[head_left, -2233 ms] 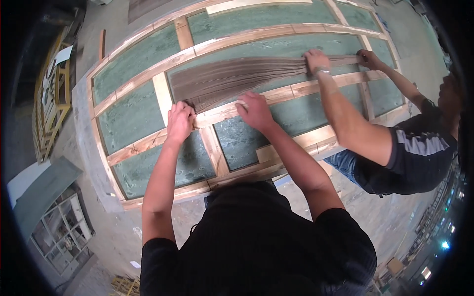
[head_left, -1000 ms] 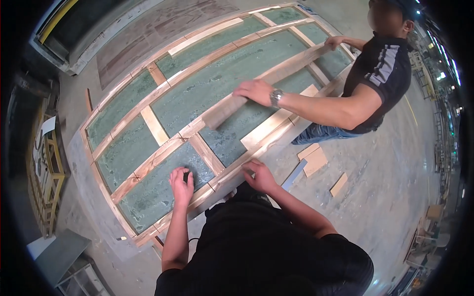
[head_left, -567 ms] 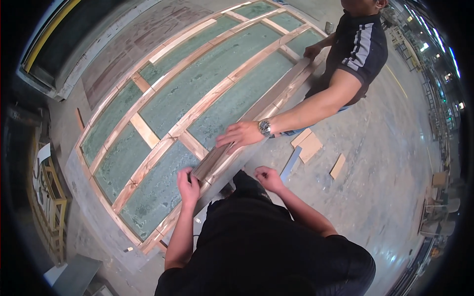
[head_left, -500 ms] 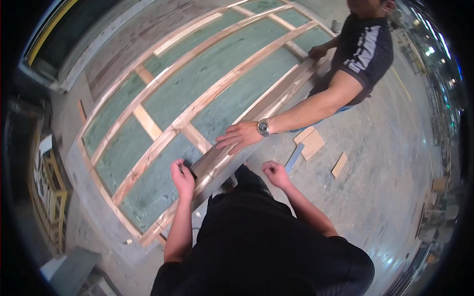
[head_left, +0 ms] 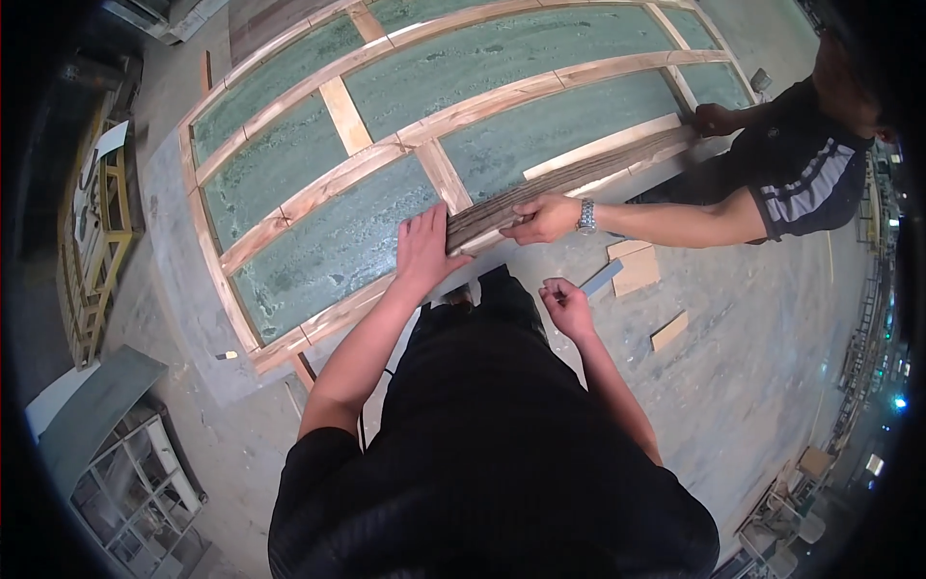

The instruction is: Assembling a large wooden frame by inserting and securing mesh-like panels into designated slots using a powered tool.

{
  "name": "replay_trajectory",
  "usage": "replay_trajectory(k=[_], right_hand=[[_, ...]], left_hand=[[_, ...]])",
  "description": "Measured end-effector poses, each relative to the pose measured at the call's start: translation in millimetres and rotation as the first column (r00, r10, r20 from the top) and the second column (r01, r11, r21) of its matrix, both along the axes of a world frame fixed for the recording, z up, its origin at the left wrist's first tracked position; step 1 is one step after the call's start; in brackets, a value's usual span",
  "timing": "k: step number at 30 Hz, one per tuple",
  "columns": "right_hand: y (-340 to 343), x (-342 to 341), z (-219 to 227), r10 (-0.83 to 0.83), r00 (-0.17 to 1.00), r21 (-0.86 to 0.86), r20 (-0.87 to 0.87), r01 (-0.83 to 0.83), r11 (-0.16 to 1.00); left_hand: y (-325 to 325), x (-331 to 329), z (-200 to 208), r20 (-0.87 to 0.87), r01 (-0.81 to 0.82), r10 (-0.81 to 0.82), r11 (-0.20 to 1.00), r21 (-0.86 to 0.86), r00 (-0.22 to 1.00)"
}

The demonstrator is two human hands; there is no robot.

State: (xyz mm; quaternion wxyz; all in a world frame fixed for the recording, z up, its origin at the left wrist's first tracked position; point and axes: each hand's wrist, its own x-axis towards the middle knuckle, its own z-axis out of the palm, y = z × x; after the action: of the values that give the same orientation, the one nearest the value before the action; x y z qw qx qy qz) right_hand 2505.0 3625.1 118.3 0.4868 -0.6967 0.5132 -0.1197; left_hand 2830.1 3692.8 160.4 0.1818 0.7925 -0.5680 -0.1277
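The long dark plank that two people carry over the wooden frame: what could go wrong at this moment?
1. Only the left hand is on the plank; the right hand hangs free, so this end might slip or twist.
2. The co-worker's hand grips close beside it, so fingers could get pinched.
3. Wood offcuts lie on the floor near the feet, a possible trip.

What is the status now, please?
Left hand flat on plank end. Right hand loosely curled, free. Co-worker's hand grips the plank nearby.

Black short-sleeved shirt, black trousers, bare forearms.
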Motion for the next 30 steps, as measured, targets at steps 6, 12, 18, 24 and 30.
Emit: replay_trajectory(k=[6, 12, 18, 24, 30], right_hand=[[-6.9, 34.5, 25.8, 0.124, 0.992, -0.112, 0.037, -0.120, 0.987], [-7.7, 47.2, 31.9, 0.199, 0.979, -0.127, 0.048, -0.192, 0.973], [-7.2, 56.8, 30.7, 0.273, 0.961, -0.131, 0.045, -0.266, 0.955], [-0.4, 87.4, 2.0, 0.194, 0.956, 0.130, 0.220, -0.226, 0.966], [0.2, 104.0, -26.1, 0.140, 0.942, 0.313, 0.305, -0.238, 0.919]], left_hand=[[3.7, 6.8, -25.4, 0.028, 0.051, -0.051, 0.999, -0.017, 0.998], [12.2, 6.7, -29.3, 0.003, 0.045, -0.044, 0.996, -0.076, 0.999], [10.1, 10.2, -22.8, -0.175, -0.031, 0.032, 0.999, 0.011, 0.984], [8.9, 28.2, -48.4, -0.506, -0.101, 0.139, 0.990, 0.102, 0.851], [2.0, 32.6, -52.3, -0.619, -0.094, 0.213, 0.971, 0.220, 0.756]])
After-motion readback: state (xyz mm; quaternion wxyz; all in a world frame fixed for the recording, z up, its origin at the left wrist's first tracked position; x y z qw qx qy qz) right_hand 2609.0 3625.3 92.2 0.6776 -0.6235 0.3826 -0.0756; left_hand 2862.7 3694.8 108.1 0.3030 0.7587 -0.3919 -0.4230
